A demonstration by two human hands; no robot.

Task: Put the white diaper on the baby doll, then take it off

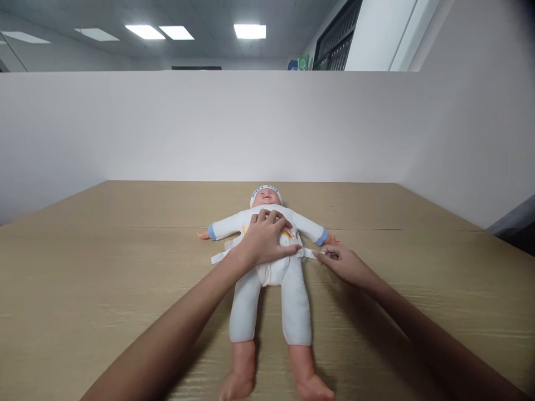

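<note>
A baby doll (pixel 297 312) in a white suit with blue cuffs and a white cap lies on its back, feet towards me. Around its hips and between its legs is a white diaper (pixel 271 274). My left hand (pixel 268 236) lies spread on the doll's belly, over the diaper's front. Between the thumb and fingers of my right hand (pixel 340 263) is the end of a white diaper tab (pixel 309 253), drawn out sideways from the doll's hip. On the other side, a second tab (pixel 218 258) sticks out loose, partly behind my left forearm.
A wooden table (pixel 125 289) carries the doll. White partition walls (pixel 259 128) close it off at the back and the sides. A dark object (pixel 518 228) stands past the table's right edge.
</note>
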